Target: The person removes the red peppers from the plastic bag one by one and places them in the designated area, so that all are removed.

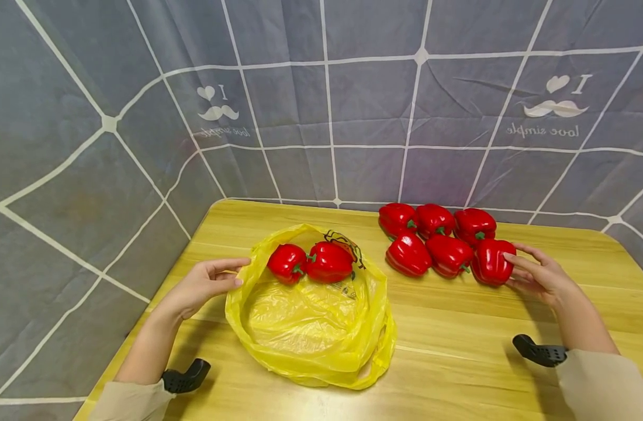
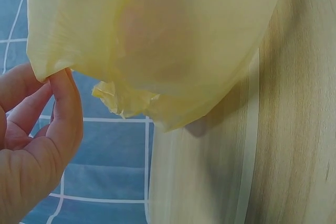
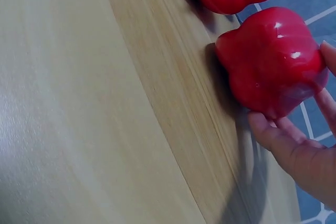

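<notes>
At the left, my left hand pinches the rim of a yellow plastic bag between thumb and fingers. The bag lies with its mouth spread wide, and two red bell peppers sit inside near its far side. In the left wrist view the thin bag wall hangs from the fingertips. Over on the right, my right hand grips a glossy red bell pepper, the front right one of a group. The right wrist view shows thumb and fingers around this pepper.
Several more red bell peppers lie close together in two rows left of my right hand. The wooden table is bordered at the back and left by a grey checked curtain. Black wrist mounts sit on both forearms.
</notes>
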`<control>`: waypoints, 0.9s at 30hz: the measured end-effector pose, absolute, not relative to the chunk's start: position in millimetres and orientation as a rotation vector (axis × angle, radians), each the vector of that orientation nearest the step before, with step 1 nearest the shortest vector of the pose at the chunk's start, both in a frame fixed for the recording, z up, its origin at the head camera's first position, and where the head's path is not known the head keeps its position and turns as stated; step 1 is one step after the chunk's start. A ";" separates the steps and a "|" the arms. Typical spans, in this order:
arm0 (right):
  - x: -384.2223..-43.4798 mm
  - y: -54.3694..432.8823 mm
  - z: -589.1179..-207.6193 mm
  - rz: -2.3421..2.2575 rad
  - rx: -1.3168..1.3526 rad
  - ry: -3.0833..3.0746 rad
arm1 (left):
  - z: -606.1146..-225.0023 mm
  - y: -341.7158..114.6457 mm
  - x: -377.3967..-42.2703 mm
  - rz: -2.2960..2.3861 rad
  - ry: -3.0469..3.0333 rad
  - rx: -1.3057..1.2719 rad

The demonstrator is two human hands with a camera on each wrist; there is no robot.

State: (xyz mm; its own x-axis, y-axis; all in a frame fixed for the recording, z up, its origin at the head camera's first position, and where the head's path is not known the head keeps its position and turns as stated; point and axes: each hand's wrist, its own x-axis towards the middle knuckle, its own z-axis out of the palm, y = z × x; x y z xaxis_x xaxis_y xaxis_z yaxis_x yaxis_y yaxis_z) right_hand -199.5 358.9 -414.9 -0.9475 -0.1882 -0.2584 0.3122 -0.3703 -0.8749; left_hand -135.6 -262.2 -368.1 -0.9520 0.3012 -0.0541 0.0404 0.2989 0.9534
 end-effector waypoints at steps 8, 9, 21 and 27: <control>-199.1 356.7 -415.2 -2.400 0.158 1.599 | -368.4 -261.9 -135.7 1.736 2.331 0.324; -198.9 356.9 -415.2 -2.401 0.161 1.604 | -368.2 -261.6 -135.6 1.739 2.330 0.325; -192.0 365.8 -406.3 -2.471 -0.022 1.493 | -367.5 -260.6 -133.6 1.742 2.337 0.315; -182.8 365.8 -388.8 -2.468 -0.068 1.620 | -366.6 -259.2 -132.2 1.751 2.348 0.337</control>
State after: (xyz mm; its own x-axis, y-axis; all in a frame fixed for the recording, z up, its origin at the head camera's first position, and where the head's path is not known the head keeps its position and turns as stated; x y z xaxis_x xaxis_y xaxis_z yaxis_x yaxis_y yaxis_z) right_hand -182.8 365.8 -388.8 -0.9811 -0.1821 -0.0648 0.1319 -0.3856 -0.9132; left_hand -132.2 -259.2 -366.6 -0.9555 0.2945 -0.0181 0.0667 0.2755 0.9590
